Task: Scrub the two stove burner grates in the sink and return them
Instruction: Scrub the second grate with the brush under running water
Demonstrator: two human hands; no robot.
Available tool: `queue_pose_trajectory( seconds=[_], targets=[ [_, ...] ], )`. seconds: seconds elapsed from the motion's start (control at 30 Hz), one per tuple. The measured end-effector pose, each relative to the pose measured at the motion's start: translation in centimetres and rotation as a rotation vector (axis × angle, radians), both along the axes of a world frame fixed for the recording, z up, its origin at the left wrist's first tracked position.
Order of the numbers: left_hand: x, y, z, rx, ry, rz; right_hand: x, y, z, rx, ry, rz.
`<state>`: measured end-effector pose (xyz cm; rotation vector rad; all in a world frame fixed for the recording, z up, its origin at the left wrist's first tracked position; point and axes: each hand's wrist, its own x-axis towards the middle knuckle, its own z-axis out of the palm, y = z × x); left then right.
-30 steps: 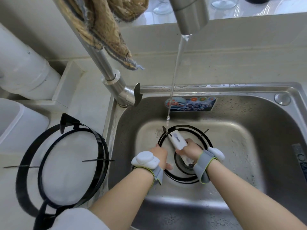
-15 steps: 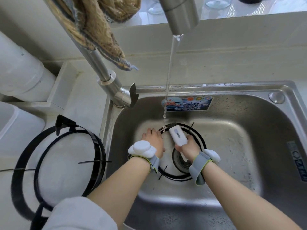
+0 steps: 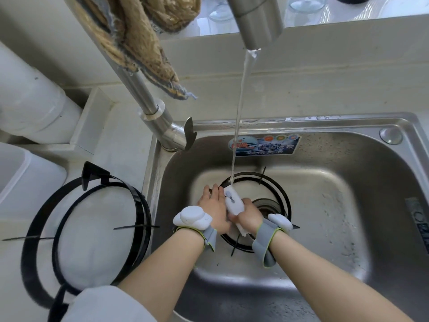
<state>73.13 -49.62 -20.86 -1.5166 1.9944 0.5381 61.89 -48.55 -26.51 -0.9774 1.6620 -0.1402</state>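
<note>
Watching the head cam feed here. One grate (image 3: 253, 174) is lying flat on the bottom of the sink (image 3: 348, 126), ringed around the drain (image 3: 267, 205), with its thin prongs poking inward and outward from the ring. My operator's left hand (image 3: 214, 205) is pressed flat on the ring's left side, fingers straight and held together, pointing away from the body. The right hand (image 3: 249, 216) has its fingers wrapped round a white brush (image 3: 234, 202). The brush's long axis runs diagonally, from the right wrist up and to the left, and its far tip sits on the ring's far-left arc, right where the water stream (image 3: 239, 112) from the faucet (image 3: 255, 19) lands. Can't see the bristles from this angle. The second grate (image 3: 130, 189) sits on the counter (image 3: 125, 145) just left of the sink, apart from both hands.
</note>
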Motion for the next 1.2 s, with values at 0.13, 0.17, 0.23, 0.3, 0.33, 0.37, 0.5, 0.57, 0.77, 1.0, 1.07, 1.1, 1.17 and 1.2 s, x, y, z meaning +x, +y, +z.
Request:
queue_pose_trajectory(
  seconds=[0.13,0.17,0.23,0.3,0.33,0.37,0.5,0.57,0.77,1.0,1.07,1.1,1.17,1.2],
  targets=[
    [0.2,0.0,0.0,0.03,0.002,0.003,-1.7,-1.0,0.1,-0.052,-0.057,-0.29],
    [0.2,0.0,-0.1,0.035,0.007,0.007,-2.0,-1.2,0.2,-0.056,-0.06,-0.301],
    [0.3,-0.1,-0.2,0.047,0.012,0.001,-2.0,-0.9,0.5,-0.067,-0.041,-0.137],
    [0.4,-0.1,-0.2,0.06,0.007,-0.015,-1.7,-0.6,0.7,-0.085,0.005,0.077],
    [0.6,0.0,-0.2,0.067,0.006,-0.018,-1.9,-0.8,0.7,-0.102,0.032,0.116],
    [0.6,0.0,-0.2,0.073,0.006,-0.015,-2.2,-1.2,0.8,-0.123,0.055,0.107],
    [0.5,0.0,-0.2,0.073,0.008,-0.005,-2.4,-2.2,1.2,-0.09,0.014,-0.197],
    [0.5,-0.1,-0.1,0.08,0.011,0.0,-1.0,-0.9,0.9,-0.076,-0.006,-0.166],
    [0.8,0.6,0.1,0.082,0.033,0.035,-1.2,-1.5,0.1,-0.093,-0.026,-0.322],
    [-0.1,0.6,0.9,0.054,-0.013,0.104,-1.7,1.1,-0.7,-0.001,-0.108,-0.159],
    [0.0,0.6,0.7,-0.011,0.019,0.158,-2.2,0.9,-0.5,-0.018,-0.118,-0.186],
    [0.0,0.6,0.4,-0.017,0.042,0.151,-2.5,0.7,-0.5,-0.028,-0.134,-0.248],
    [-0.2,0.8,0.0,0.031,0.073,0.116,-2.8,0.2,-0.4,-0.03,-0.173,-0.398],
    [-0.2,1.0,-0.2,0.055,0.072,0.11,-2.9,0.0,-0.3,-0.031,-0.19,-0.449]
  ],
)
